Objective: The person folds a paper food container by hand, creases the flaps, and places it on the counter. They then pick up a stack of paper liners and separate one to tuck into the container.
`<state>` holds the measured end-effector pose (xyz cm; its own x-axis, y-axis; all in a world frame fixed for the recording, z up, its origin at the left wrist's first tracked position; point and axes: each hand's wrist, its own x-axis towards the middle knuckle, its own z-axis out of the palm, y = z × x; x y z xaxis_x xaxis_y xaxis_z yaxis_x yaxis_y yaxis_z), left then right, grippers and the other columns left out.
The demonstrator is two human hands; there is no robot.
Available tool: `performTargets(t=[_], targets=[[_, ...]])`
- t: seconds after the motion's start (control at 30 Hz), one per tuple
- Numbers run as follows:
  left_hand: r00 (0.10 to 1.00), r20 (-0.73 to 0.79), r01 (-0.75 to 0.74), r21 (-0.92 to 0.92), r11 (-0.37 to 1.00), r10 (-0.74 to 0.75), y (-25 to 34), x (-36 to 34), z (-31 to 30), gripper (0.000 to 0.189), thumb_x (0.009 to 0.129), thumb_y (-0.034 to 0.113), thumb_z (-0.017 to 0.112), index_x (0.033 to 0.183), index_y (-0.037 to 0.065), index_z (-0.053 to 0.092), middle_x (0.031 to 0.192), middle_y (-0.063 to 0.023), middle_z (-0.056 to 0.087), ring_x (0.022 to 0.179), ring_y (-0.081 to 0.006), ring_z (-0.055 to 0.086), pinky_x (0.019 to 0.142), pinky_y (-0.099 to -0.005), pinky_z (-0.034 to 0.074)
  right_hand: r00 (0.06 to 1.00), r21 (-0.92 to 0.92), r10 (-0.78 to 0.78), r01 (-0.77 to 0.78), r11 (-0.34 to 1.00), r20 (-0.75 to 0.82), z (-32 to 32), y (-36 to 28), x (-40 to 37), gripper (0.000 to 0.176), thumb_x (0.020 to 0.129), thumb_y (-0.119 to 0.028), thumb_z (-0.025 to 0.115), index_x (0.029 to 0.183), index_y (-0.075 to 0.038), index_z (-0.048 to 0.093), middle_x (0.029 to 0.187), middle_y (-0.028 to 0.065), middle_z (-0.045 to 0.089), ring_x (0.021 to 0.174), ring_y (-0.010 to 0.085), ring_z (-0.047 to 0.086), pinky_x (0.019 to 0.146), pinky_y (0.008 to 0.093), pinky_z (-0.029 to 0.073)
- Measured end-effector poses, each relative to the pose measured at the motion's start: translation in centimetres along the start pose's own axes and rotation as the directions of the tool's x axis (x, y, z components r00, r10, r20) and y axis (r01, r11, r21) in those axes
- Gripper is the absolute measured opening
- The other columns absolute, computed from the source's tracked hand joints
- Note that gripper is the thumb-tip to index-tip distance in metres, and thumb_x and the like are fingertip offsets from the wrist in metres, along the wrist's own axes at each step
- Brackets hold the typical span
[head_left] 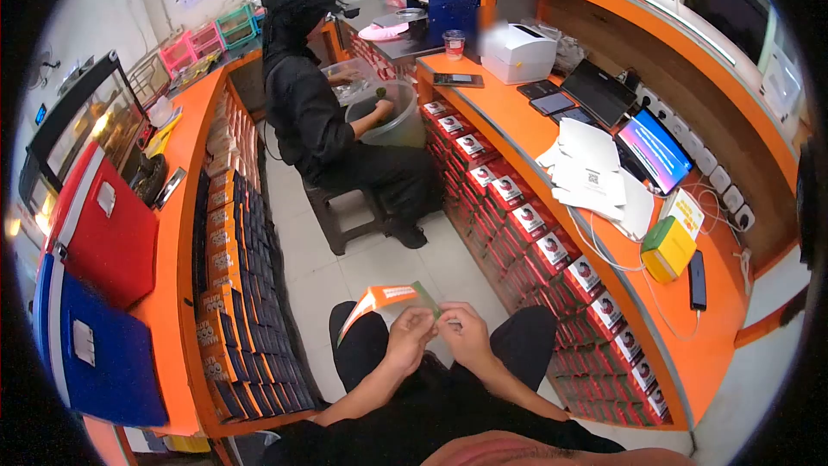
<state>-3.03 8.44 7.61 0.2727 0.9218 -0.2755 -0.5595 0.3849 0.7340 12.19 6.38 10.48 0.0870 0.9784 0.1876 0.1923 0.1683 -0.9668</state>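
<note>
Over my lap I hold a thin, bent printed sheet (392, 295), orange and white on top with a green edge at the right. It looks like a flat piece of packaging and sticks out up and to the left of my fingers. My left hand (410, 334) pinches the lower part of its green end. Close beside it, fingertips almost meeting those of the left, my right hand (464, 330) has thumb and fingers closed at the corner of the same green end. Part of the sheet is covered by my fingers.
Ahead, a person (315, 112) in black sits on a stool (345, 220), hands at a clear tub (401, 134). Shelves of dark packets (233, 293) and red packets (552, 250) line both sides. The right counter (690, 349) bears a laptop (655, 151), phones and papers; coolers (108, 224) stand left.
</note>
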Motion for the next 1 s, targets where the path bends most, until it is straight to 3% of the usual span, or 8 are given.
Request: performTargets(t=[0.17,0.27,0.47,0.53,0.6,0.73,0.83,1.0], targets=[[1.000,-0.002,-0.015,0.084,0.996,0.016,0.3,-0.1,-0.1,0.023,0.099,0.008,0.066,0.120,0.004,0.059,0.106,-0.0057,0.066,0.097,-0.0166,0.065,0.086,-0.0311,0.054,0.987,-0.194,-0.160,0.154,0.969,-0.015,0.6,2.2,-0.1,0.019,0.088,0.000,0.074,0.103,0.000,0.063,0.127,0.0182,0.062,0.111,0.0268,0.067,0.089,0.0357,0.059],[0.995,0.002,-0.093,0.382,0.919,0.099,-0.6,-0.1,-1.2,0.021,0.098,0.008,0.066,0.117,-0.001,0.061,0.102,-0.0073,0.069,0.097,-0.0170,0.066,0.088,-0.0326,0.053,0.985,-0.165,-0.172,0.175,0.971,0.028,0.6,1.4,-0.3,0.024,0.087,0.001,0.073,0.108,-0.001,0.061,0.125,0.0191,0.061,0.112,0.0280,0.066,0.091,0.0366,0.059],[0.935,0.159,-0.314,0.783,0.537,0.316,0.4,-2.4,-1.4,0.023,0.095,0.005,0.065,0.118,0.005,0.065,0.101,-0.0101,0.070,0.091,-0.0200,0.067,0.082,-0.0338,0.053,0.987,0.195,0.143,-0.155,0.968,0.075,0.2,4.4,-0.7,0.024,0.092,-0.002,0.069,0.114,-0.002,0.060,0.117,0.0114,0.064,0.109,0.0253,0.066,0.086,0.0382,0.059],[0.824,0.353,-0.496,0.827,0.264,0.444,0.8,-3.0,-1.8,0.026,0.091,0.003,0.066,0.117,0.008,0.067,0.105,-0.0103,0.069,0.094,-0.0233,0.067,0.082,-0.0355,0.054,0.923,0.499,0.375,-0.367,0.785,0.089,-1.3,3.2,-0.7,0.023,0.099,-0.013,0.064,0.119,-0.003,0.058,0.117,0.0092,0.065,0.108,0.0239,0.066,0.087,0.0371,0.058],[0.569,0.633,-0.673,0.725,-0.144,0.526,1.9,-2.8,-2.5,0.028,0.087,0.000,0.066,0.114,0.009,0.068,0.109,-0.0112,0.067,0.097,-0.0301,0.067,0.082,-0.0385,0.055,0.872,0.671,0.474,-0.424,0.609,0.121,-2.7,3.5,-0.8,0.037,0.110,-0.036,0.045,0.126,-0.006,0.058,0.119,0.0079,0.066,0.109,0.0218,0.066,0.088,0.0367,0.056],[0.648,0.708,-0.707,0.696,-0.124,0.280,3.9,-3.9,-3.9,0.023,0.082,-0.001,0.067,0.104,0.006,0.066,0.113,-0.0124,0.065,0.101,-0.0344,0.066,0.083,-0.0405,0.058,0.759,0.738,0.521,-0.596,0.316,0.390,-5.3,0.6,-0.8,0.076,0.104,-0.067,0.036,0.138,-0.002,0.056,0.130,0.0115,0.067,0.118,0.0249,0.065,0.100,0.0430,0.054],[0.762,0.625,-0.614,0.780,-0.117,0.170,5.8,-5.0,-5.4,0.020,0.084,-0.001,0.065,0.103,0.004,0.065,0.114,-0.0130,0.065,0.102,-0.0323,0.067,0.085,-0.0389,0.058,0.794,0.556,0.518,-0.599,0.576,0.319,-5.2,1.3,-1.2,0.054,0.106,-0.043,0.054,0.130,0.004,0.061,0.119,0.0134,0.071,0.104,0.0227,0.070,0.092,0.0380,0.056],[0.605,0.745,-0.708,0.665,-0.239,0.280,9.5,-6.3,-9.2,0.014,0.086,-0.001,0.064,0.099,0.000,0.069,0.111,-0.0169,0.068,0.102,-0.0325,0.067,0.088,-0.0386,0.057,0.864,0.236,0.400,-0.475,0.848,0.305,-0.1,-1.8,-0.4,0.028,0.101,-0.011,0.059,0.119,0.007,0.067,0.106,0.0105,0.073,0.091,0.0135,0.067,0.080,0.0301,0.055]])
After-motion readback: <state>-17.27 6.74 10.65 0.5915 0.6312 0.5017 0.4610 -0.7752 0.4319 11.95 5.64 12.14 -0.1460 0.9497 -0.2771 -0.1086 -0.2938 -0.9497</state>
